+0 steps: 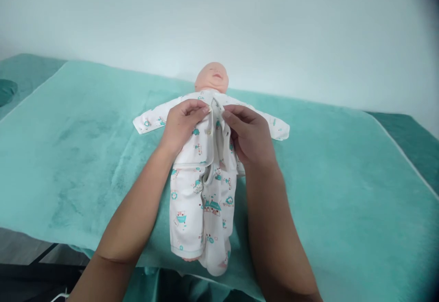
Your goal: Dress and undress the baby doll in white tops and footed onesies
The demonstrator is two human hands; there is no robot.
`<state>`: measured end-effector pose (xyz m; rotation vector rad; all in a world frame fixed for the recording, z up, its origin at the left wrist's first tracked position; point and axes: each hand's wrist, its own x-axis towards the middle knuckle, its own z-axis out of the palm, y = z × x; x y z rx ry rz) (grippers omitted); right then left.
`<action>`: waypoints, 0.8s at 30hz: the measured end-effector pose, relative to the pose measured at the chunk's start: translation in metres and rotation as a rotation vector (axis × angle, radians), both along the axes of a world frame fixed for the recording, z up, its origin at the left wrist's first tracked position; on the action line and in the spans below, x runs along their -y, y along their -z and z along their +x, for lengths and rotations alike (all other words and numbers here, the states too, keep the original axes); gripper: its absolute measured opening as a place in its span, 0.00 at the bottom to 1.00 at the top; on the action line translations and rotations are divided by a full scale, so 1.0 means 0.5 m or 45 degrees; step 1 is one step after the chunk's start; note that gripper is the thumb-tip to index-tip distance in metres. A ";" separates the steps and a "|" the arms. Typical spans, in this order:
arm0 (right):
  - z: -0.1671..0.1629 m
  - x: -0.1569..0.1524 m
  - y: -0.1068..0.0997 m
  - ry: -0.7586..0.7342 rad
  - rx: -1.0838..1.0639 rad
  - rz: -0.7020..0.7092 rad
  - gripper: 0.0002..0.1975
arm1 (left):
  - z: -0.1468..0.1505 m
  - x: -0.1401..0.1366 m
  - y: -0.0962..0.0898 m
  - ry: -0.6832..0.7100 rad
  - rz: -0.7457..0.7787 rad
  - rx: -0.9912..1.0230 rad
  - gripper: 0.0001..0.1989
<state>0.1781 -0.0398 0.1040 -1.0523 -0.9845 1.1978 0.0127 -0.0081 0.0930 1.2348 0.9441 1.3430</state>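
Observation:
A baby doll (212, 77) lies on its back with its head away from me. It wears a white printed jacket (192, 148) with long sleeves spread to both sides, and matching trousers (187, 201). The jacket's front is parted down the middle, with snap buttons along its edges. My left hand (185, 121) pinches the left front edge near the chest. Opposite it, my right hand (248, 130) pinches the right front edge, which folds outward a little. The two edges are apart below my fingers.
A light green plush cloth (103, 155) covers the table under the doll. Darker green fabric (408, 142) shows at the far right and left. Behind the table stands a pale wall (219, 18). Dark items and the floor are at the lower left.

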 end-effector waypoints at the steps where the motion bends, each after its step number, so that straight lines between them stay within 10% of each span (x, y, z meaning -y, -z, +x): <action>1: -0.006 0.000 0.001 -0.009 0.010 -0.014 0.12 | 0.000 0.000 -0.001 0.011 -0.003 0.002 0.03; 24: -0.019 0.005 0.002 -0.021 0.495 0.077 0.13 | 0.004 0.007 0.008 0.114 0.033 -0.042 0.05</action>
